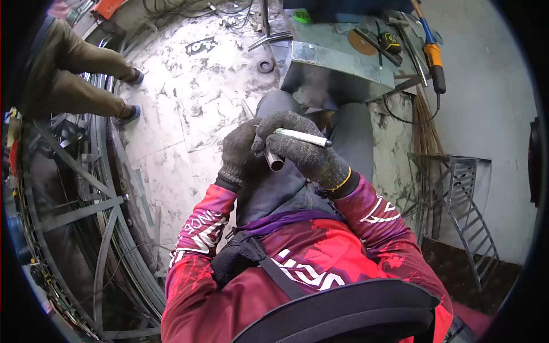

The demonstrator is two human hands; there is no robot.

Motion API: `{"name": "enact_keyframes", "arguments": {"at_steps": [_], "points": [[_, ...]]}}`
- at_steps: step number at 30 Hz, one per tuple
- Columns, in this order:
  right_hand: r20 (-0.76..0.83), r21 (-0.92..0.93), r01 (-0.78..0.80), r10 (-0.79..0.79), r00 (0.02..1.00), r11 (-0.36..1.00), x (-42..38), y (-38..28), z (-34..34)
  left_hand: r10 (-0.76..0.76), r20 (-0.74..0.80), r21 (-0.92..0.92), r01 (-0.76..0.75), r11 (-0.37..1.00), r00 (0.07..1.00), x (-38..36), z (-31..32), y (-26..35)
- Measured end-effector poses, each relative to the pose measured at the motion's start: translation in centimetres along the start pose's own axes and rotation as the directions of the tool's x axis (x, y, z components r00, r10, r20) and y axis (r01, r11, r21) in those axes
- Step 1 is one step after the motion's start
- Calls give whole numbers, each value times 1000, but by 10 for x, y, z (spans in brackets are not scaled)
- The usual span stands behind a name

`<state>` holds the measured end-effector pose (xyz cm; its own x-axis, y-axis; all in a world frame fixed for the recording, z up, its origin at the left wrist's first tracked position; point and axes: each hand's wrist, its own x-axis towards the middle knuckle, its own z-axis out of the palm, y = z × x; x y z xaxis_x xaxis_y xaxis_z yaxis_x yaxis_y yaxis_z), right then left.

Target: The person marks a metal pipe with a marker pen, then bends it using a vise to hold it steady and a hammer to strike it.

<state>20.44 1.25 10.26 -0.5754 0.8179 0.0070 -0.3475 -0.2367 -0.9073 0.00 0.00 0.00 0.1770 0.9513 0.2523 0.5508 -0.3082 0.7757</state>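
Over the person's lap, both gloved hands meet close together. Their right hand (306, 150) is closed around a white marker (301, 136), which lies across its fingers and points away to the right. Their left hand (240, 151) sits just beside it, touching it, wrapped on a short metal tube (273, 160) whose open end shows below the marker, between the two hands.

Beyond the hands stands a metal work table (334, 60). On its top, well apart from the hands, lie an orange grinding disc (362, 42), a tape measure (391, 42) and a few dark bars. To the right of those, an orange-handled tool (434, 60) with a cable hangs off the table edge.

Far to the left of the hands, another person's legs (86, 74) rest on the marbled floor (183, 114), next to curved steel frames (108, 228). To the right of the hands, a small metal rack (466, 211) leans by the wall. No containers can be made out.
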Motion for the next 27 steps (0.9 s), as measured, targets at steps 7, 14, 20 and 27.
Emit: {"name": "enact_keyframes", "arguments": {"at_steps": [7, 14, 20, 27], "points": [[24, -340, 54, -49, 999, 939, -5, 4, 11, -79, 30, -212, 83, 974, 996, -2, -13, 18], [62, -317, 173, -161, 985, 933, -3, 12, 9, -244, 85, -466, 255, 847, 966, 5, -11, 12], [218, -582, 382, -315, 924, 718, -4, 32, -2, -77, 82, 100, 68, 993, 994, -10, 11, -95], [53, -202, 22, -11, 999, 979, -10, -10, 23, -468, 91, -494, 448, 745, 879, 11, 13, -60]]}}
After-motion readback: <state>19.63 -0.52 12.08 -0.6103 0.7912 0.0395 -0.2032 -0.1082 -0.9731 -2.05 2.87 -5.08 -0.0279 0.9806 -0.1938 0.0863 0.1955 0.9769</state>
